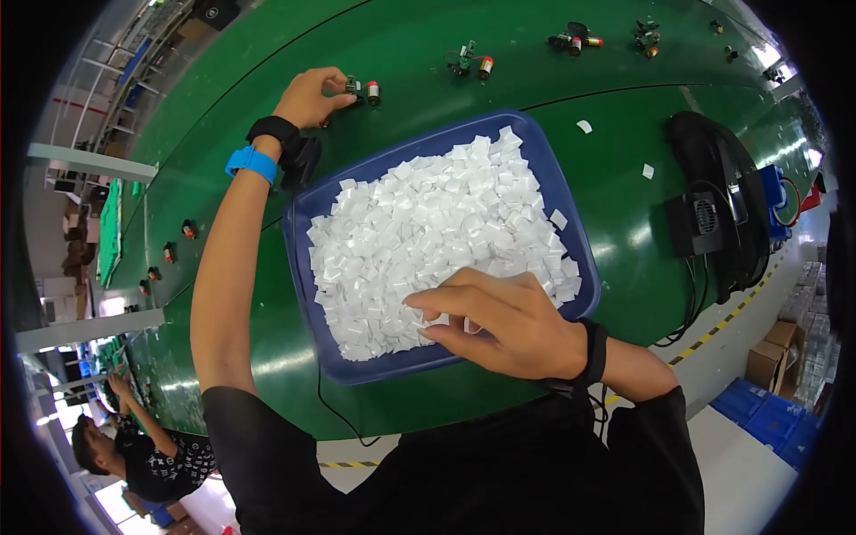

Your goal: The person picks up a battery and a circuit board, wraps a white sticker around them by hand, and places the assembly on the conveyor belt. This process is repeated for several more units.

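Observation:
My left hand [312,96] reaches far across the green table, its thumb and index finger closed on the edge of a small green circuit board [355,87]. A short red-and-gold battery [373,94] stands beside that board. My right hand [513,328] is over the near part of a blue plastic tray [563,169], fingers curled down, with a gap between thumb and index fingertips. Many small white square pieces [428,214] fill the tray in a heap. Whether a white piece touches my right fingertips is hard to make out.
More circuit boards with batteries, such as one assembly [464,64], stand along the far table. Two loose white squares lie right of the tray, near a black bag [722,196] and a black box [694,225]. A person [143,455] works at far left.

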The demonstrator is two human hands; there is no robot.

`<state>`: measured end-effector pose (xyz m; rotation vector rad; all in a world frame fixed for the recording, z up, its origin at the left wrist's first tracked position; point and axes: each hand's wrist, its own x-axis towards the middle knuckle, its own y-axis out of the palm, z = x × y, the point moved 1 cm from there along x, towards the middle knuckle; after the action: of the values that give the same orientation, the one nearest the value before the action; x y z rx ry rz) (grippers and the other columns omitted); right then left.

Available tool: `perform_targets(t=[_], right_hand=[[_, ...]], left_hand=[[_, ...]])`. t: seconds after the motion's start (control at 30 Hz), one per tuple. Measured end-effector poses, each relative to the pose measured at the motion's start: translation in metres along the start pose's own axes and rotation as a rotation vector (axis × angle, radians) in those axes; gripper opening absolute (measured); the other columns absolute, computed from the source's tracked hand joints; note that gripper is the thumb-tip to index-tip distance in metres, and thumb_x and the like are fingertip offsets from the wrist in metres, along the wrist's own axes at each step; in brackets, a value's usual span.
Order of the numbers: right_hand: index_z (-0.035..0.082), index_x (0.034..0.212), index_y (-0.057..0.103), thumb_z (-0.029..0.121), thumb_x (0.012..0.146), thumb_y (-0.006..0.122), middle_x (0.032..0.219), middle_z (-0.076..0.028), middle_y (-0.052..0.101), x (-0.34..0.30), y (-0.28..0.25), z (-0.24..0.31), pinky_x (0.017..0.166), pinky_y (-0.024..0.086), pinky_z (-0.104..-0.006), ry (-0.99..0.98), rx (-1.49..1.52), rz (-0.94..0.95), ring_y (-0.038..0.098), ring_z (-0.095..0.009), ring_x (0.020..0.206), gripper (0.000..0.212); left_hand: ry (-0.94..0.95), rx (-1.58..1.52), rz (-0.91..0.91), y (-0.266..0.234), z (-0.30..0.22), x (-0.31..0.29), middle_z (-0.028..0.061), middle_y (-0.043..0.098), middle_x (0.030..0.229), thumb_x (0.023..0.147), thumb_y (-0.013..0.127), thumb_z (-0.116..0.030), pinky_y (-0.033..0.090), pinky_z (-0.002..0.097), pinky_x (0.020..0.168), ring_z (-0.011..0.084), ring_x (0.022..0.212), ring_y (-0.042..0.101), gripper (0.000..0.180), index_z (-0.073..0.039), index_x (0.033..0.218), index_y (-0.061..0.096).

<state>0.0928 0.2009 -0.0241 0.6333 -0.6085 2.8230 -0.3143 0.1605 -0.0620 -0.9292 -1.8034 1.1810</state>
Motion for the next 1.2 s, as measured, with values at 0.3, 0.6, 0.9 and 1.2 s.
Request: perform_targets(t=[0.3, 0.6, 0.9, 1.2], right_hand=[[0.003, 0.116, 0.066, 0.000, 0.083, 0.076, 0.088, -0.007, 0.069, 0.006, -0.006, 0.005, 0.052, 0.051, -0.0239, 0.090, 0.036, -0.053, 0.066, -0.013, 0.064, 0.034], [0.003, 0.103, 0.072, 0.001, 0.079, 0.079, 0.084, -0.008, 0.072, 0.004, 0.004, 0.004, 0.052, 0.048, -0.0249, -0.142, -0.125, -0.060, 0.066, -0.014, 0.060, 0.025], [0.002, 0.097, 0.073, 0.002, 0.078, 0.079, 0.085, -0.009, 0.073, 0.004, 0.001, 0.007, 0.058, 0.053, -0.0256, 0.032, -0.056, 0.013, 0.071, -0.018, 0.068, 0.020], [-0.001, 0.095, 0.070, 0.000, 0.077, 0.081, 0.091, -0.013, 0.074, 0.007, -0.008, -0.002, 0.062, 0.054, -0.0270, 0.026, -0.026, -0.076, 0.073, -0.022, 0.075, 0.021]], left_hand=[[0.188, -0.054, -0.176, -0.091, -0.147, -0.108, 0.0072, 0.066, 0.082, 0.078, 0.077, -0.008, 0.049, 0.0373, 0.068, 0.0256, 0.074, 0.058, 0.017, -0.005, 0.086, 0.062], [0.187, -0.169, -0.264, -0.087, -0.233, -0.232, 0.0041, 0.070, 0.090, 0.066, 0.074, 0.007, 0.051, 0.0320, 0.067, 0.0234, 0.079, 0.061, 0.027, -0.007, 0.089, 0.072], [0.115, -0.467, -0.326, -0.069, -0.226, -0.243, 0.0059, 0.072, 0.088, 0.066, 0.078, 0.009, 0.049, 0.0310, 0.066, 0.0229, 0.076, 0.061, 0.027, -0.006, 0.088, 0.074], [0.273, -0.476, -0.101, -0.060, -0.226, -0.235, 0.0087, 0.070, 0.097, 0.077, 0.077, 0.003, 0.050, 0.0311, 0.069, 0.0200, 0.080, 0.063, 0.022, -0.003, 0.096, 0.070]])
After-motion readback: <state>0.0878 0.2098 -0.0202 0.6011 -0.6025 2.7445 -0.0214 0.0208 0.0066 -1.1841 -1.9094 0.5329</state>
